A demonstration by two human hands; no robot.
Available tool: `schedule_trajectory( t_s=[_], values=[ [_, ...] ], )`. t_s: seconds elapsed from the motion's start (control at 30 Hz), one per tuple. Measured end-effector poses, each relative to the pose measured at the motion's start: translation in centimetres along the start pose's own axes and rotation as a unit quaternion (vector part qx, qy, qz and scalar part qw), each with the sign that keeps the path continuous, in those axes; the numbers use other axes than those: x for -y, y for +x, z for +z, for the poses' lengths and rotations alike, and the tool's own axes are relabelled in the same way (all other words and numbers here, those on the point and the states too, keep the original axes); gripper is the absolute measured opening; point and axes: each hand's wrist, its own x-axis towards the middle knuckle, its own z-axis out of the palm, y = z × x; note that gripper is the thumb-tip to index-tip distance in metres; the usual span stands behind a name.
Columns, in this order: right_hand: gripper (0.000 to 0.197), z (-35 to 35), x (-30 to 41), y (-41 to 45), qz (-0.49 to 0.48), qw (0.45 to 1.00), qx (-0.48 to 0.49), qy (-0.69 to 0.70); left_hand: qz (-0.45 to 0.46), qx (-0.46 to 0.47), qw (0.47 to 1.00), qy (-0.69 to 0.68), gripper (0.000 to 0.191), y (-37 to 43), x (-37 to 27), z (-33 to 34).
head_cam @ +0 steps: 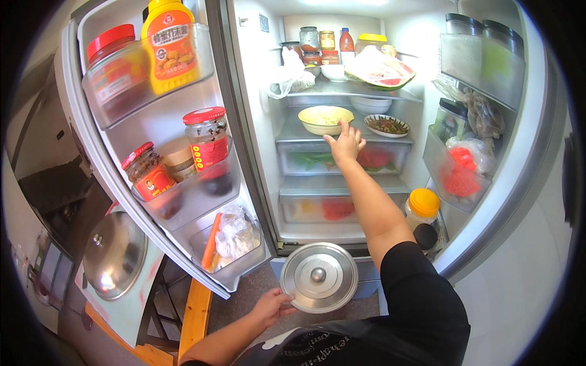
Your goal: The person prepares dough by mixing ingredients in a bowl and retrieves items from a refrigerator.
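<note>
My left hand (274, 305) grips the rim of a round stainless-steel lid (336, 290) with a domed knob, low in front of the open refrigerator. What lies under the lid is hidden. My right arm extends into the refrigerator. There my right hand (346, 145), fingers apart, is at the front right of a pale yellow bowl (316, 126) on the middle shelf (293, 133). Its fingertips overlap the rim from this angle; contact is unclear. Right of that bowl sits a patterned dish of dark food (387, 125), with a white bowl (371, 106) behind.
Cut watermelon (382, 68), jars and a plastic bag (293, 73) crowd the upper shelf. The left door (167, 103) and right door (531, 137) stand open, their bins holding jars and bottles. A large metal dome lid (116, 256) rests on a table at left, beside a wooden bench (196, 304).
</note>
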Motion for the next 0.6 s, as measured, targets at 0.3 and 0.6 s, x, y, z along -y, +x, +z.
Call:
schedule_trajectory(
  t_s=[0.3, 0.6],
  values=[
    [0.060, -2.3, -1.7, 3.9, 0.011, 0.998, 0.043, 0.052, 0.067, 0.020, 0.998, 0.006, 0.022, -1.2, -7.7, 5.1],
    [0.042, -19.0, 2.5, -6.5, 0.043, 0.972, 0.040, 0.226, 0.157, 0.031, 0.986, -0.049, 0.021, -1.5, -14.9, 6.4]
  ],
)
